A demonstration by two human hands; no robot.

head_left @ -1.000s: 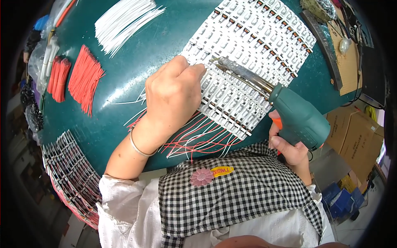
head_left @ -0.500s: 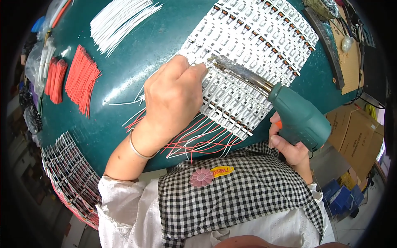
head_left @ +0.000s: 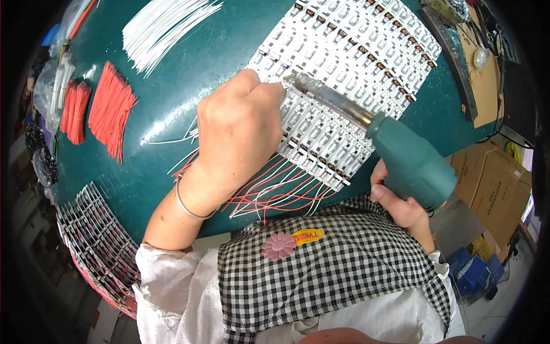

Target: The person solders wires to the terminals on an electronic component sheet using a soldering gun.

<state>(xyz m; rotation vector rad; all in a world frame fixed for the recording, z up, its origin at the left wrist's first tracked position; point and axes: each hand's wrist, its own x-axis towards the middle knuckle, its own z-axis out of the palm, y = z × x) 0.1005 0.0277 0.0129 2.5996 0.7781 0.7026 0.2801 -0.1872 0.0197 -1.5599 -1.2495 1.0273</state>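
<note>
The right hand [head_left: 401, 200] is closed around the green plastic heat gun [head_left: 401, 157], nozzle beside the left hand [head_left: 243, 132], fisted on white strip rows [head_left: 344, 69] near the table's near edge; bare green tabletop [head_left: 189, 86] lies leftward.

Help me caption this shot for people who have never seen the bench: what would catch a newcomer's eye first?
Probably the green heat gun at lower right, gripped by the right hand, its metal nozzle reaching across the sheet of small white strips in the middle of the green table. Next, the left hand pressing on the strips beside the nozzle tip, with red and white wires fanning out beneath it. A bundle of red wires lies at left.
</note>
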